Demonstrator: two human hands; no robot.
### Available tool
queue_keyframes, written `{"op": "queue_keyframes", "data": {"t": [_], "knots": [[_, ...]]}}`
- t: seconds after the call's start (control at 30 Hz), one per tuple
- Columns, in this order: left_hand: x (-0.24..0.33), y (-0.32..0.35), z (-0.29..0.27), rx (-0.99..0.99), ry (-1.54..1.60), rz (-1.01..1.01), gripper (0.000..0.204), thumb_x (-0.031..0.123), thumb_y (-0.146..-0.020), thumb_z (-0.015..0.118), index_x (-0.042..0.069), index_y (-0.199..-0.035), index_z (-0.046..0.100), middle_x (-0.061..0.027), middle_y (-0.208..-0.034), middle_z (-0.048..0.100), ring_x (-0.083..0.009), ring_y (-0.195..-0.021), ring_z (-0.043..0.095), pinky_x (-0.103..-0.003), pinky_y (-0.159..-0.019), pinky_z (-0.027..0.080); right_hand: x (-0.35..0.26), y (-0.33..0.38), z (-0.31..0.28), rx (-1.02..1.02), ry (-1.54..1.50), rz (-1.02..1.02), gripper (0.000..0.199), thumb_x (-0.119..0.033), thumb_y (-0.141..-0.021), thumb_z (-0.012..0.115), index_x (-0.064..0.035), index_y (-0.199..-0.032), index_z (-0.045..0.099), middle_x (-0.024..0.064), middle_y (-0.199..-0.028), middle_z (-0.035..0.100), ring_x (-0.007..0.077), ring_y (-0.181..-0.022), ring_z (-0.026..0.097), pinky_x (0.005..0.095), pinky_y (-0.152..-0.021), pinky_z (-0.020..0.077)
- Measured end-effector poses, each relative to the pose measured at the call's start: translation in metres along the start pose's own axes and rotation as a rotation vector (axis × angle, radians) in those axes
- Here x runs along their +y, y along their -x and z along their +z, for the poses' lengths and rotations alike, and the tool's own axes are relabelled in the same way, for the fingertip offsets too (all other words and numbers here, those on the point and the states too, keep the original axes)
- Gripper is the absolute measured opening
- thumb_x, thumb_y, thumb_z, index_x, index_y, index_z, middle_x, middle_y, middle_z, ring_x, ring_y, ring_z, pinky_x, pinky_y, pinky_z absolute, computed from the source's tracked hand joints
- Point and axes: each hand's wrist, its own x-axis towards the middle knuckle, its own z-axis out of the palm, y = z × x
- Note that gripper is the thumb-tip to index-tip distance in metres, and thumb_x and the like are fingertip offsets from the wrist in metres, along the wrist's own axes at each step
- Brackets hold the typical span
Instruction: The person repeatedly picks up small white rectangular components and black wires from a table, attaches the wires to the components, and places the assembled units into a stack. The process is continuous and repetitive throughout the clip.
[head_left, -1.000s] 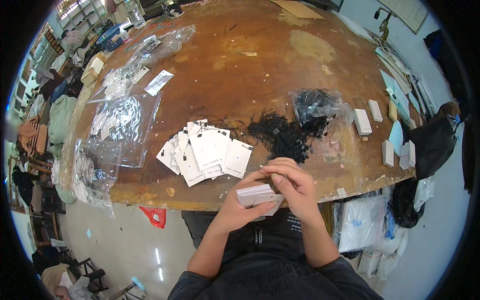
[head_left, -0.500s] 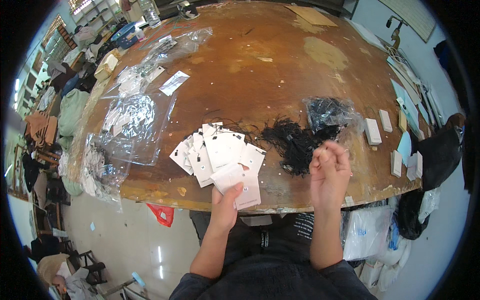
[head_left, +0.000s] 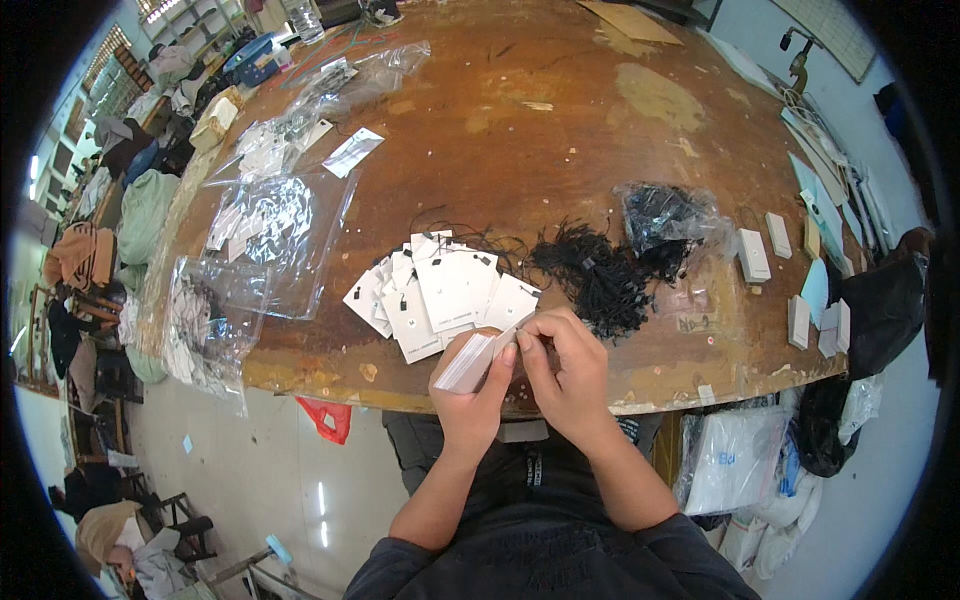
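Observation:
A stack of white hang tags (head_left: pixel 464 366) is gripped in my left hand (head_left: pixel 474 418), tilted so its edges show, over the table's front edge. My right hand (head_left: pixel 572 372) meets it at the tags' upper right corner, thumb and forefinger pinched together; whatever is between those fingertips is too small to make out. Just beyond my hands lies a fanned pile of white hang tags (head_left: pixel 455 290) with black strings on them. Right of that pile sits a tangled bundle of black strings (head_left: pixel 592 275), next to a clear plastic bag (head_left: pixel 672 215) with more black strings inside.
Clear plastic bags (head_left: pixel 290 235) with white tags cover the left of the worn wooden table (head_left: pixel 500 150). Small white boxes (head_left: pixel 752 257) stand along its right side. A red plastic bag (head_left: pixel 325 420) hangs below the front edge, and plastic-wrapped packs (head_left: pixel 735 460) sit at lower right.
My right hand has come left from beside the black strings to the tags in my left hand. The left hand has turned the stack from face-up to edge-on.

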Motion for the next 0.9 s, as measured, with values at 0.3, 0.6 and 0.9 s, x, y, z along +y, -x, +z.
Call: {"op": "queue_keyframes", "data": {"t": [0.3, 0.6, 0.9], "knots": [[-0.003, -0.020, -0.019, -0.115, -0.927, 0.954, 0.024, 0.015, -0.061, 0.073, 0.020, -0.085, 0.073, 0.0037, -0.092, 0.064, -0.0199, -0.084, 0.059, -0.033, -0.071, 0.050, 0.008, -0.003, -0.020, -0.218, -0.570, 0.503, 0.007, -0.005, -0.090, 0.063, 0.0001, -0.087, 0.059, -0.0006, -0.081, 0.058, 0.0065, -0.073, 0.053, 0.0221, -0.065, 0.0429], [0.002, -0.030, -0.012, -0.080, -0.329, 0.414, 0.028, 0.001, -0.072, 0.077, 0.000, -0.098, 0.067, -0.0104, -0.091, 0.065, -0.0200, -0.082, 0.064, -0.031, -0.073, 0.051, 0.025, -0.026, -0.042, 0.135, -0.477, 0.569, 0.022, -0.018, -0.094, 0.062, 0.0008, -0.082, 0.066, 0.0001, -0.077, 0.064, 0.0047, -0.064, 0.051, 0.0226, -0.056, 0.0410], [0.004, -0.028, -0.024, 0.138, -0.005, -0.075, 0.029, 0.007, -0.080, 0.077, -0.003, -0.103, 0.063, -0.0071, -0.099, 0.064, -0.0129, -0.089, 0.059, -0.027, -0.080, 0.048, 0.032, 0.009, -0.076, -0.033, 0.410, -0.106, 0.015, 0.001, -0.079, 0.069, 0.0000, -0.094, 0.066, 0.0108, -0.082, 0.066, 0.0244, -0.069, 0.061, 0.0317, -0.060, 0.0477]]}}
